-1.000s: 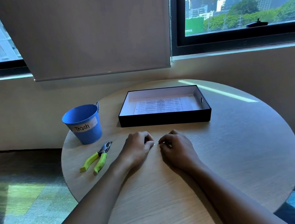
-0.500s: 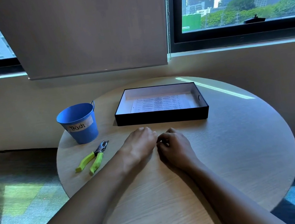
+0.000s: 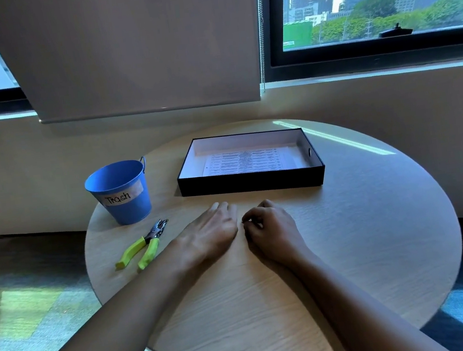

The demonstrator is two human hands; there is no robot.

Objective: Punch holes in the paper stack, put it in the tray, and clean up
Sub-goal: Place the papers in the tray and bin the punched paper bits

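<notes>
Near the tray [image 3: 251, 183] holding the paper stack [image 3: 243, 162], the left hand [image 3: 211, 233] has flattened on the desk [image 3: 362, 232], grip apart, beside the right hand [image 3: 272, 231], grip pinched together, suggesting scrap cleanup.

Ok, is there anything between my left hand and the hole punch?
Nothing visible. The hole punch lies on the table just left of your left hand, with only bare wood between them. The blue trash bucket stands behind the punch, out of the path.
</notes>
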